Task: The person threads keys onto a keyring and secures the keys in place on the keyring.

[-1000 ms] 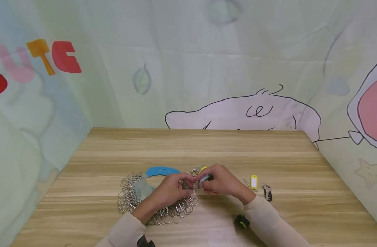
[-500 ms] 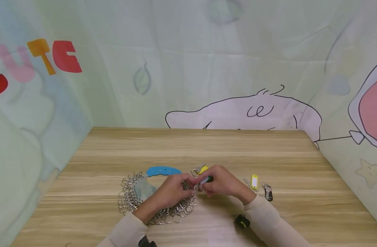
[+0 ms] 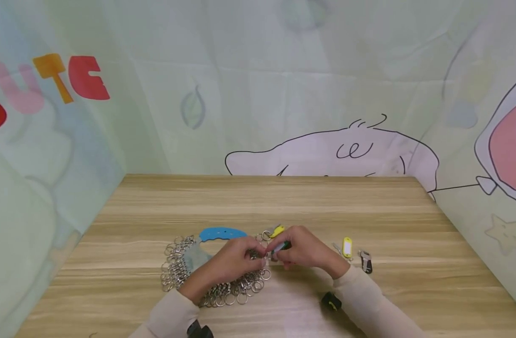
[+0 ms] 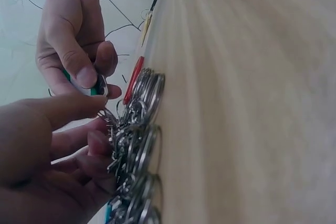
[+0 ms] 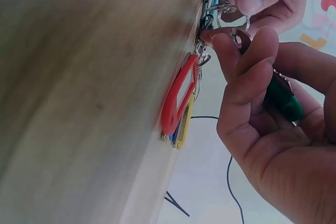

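In the head view my left hand [image 3: 232, 258] reaches over a blue-handled key ring holder [image 3: 194, 256] fringed with many metal rings. Its thumb and fingers pinch one metal ring [image 5: 247, 22] at the holder's right end. Close against it, my right hand [image 3: 304, 251] holds a green key tag [image 5: 283, 98] between thumb and curled fingers. The tag's small metal loop [image 5: 242, 38] points toward the left hand's ring. Fingers partly cover the spot where they meet, so I cannot tell whether they are linked.
A yellow key tag [image 3: 277, 231] lies just behind the hands, and a red key tag [image 5: 178, 95] is beside the rings. Farther right are another yellow tag [image 3: 347, 247] and a key with a black part [image 3: 366, 262]. The wooden table [image 3: 262, 197] meets printed cloth behind.
Both hands stay almost in place, with only slight finger movement. The right fingers have curled lower around the green tag, and the red piece seen under them in the head view is now covered.
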Motion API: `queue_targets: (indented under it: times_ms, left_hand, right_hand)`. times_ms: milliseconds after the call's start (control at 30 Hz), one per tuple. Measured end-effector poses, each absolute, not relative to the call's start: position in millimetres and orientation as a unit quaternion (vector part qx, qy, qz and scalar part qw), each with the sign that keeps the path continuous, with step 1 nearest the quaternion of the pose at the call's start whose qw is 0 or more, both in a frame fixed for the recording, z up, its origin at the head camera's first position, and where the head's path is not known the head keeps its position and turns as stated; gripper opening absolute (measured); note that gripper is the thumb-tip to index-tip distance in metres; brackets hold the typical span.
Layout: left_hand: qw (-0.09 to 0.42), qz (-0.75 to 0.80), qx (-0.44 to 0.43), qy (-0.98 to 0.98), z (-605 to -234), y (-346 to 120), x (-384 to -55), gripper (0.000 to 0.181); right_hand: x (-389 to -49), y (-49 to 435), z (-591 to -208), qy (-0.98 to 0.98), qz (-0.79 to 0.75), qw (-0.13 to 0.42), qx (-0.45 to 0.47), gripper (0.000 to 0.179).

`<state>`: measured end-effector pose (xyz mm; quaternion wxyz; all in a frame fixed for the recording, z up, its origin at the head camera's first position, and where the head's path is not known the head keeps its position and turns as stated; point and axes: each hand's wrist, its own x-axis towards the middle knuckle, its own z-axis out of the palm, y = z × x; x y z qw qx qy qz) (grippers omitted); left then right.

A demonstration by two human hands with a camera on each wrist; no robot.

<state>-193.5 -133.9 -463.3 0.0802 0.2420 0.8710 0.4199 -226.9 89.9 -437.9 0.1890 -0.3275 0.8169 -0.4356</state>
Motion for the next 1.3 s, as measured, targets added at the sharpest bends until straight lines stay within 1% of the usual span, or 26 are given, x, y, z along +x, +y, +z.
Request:
queue_targets:
  times_ms: [167,300,533,767,933,1167,1300]
  left_hand:
    - [0.065,0.395,0.276,0.874,-464.3,-134.6,-194.7,0.016]
    - [0.056,0.364,0.303,0.879,-465.4,-134.0,-195.9,0.015]
    - [0.052,0.36,0.303,0.881,-465.1,-132.9,-196.2,0.018]
    - [0.081,0.39,0.273,0.876,-463.4,-133.7,-194.5,0.029]
    - [0.083,0.39,0.277,0.874,-464.8,-135.7,-195.6,0.028]
    - [0.1,0.405,0.275,0.866,-464.6,-135.8,-195.2,0.03]
    - [0.094,0.403,0.279,0.867,-464.4,-135.8,-194.9,0.029]
  right_hand:
    - [-226.5,88.7,-436.8,0.823,-0.421,0.172,-0.341,0.023]
    - [-226.1,88.3,-436.6,0.819,-0.421,0.169,-0.351,0.024]
    - [-224.9,88.7,-435.8,0.819,-0.418,0.166,-0.356,0.026]
    - [-224.4,89.2,-434.5,0.827,-0.408,0.163,-0.35,0.023]
    - [-224.9,88.7,-434.5,0.823,-0.409,0.161,-0.359,0.021]
    - [-223.3,88.1,-433.2,0.824,-0.405,0.168,-0.358,0.021]
    - [-222.3,88.2,-432.3,0.825,-0.407,0.17,-0.354,0.021]
